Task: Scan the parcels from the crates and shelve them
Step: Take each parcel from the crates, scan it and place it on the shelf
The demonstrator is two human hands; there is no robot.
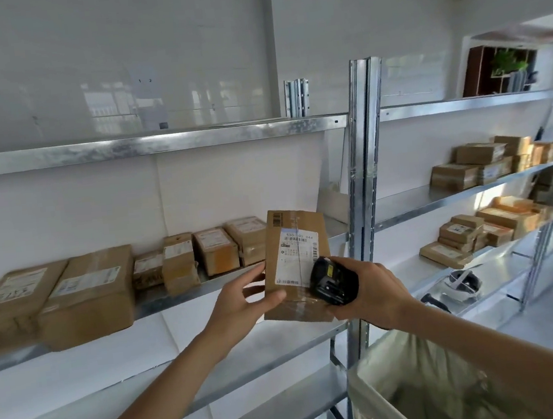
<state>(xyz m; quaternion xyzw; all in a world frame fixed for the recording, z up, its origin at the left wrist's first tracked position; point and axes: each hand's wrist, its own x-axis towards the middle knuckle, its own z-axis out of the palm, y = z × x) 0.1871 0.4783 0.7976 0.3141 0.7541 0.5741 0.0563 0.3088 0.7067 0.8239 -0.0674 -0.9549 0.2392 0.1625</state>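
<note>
**Both arms raised, both hands gripping**

Left arm reaches up from the lower left, forearm bare; left hand (244,299) pinches the parcel (295,265) at its left edge, thumb across the front; right arm comes in from the lower right; right hand (370,291) wraps the black scanner (333,280), held against the parcel's lower right corner.

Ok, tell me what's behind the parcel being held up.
Behind the parcel runs the shelf, with boxed parcels at its left. Whatever stands directly behind it is covered.

Seven parcels (86,293) on the left shelf (143,145), one held parcel (295,262), one scanner (333,280).
</note>
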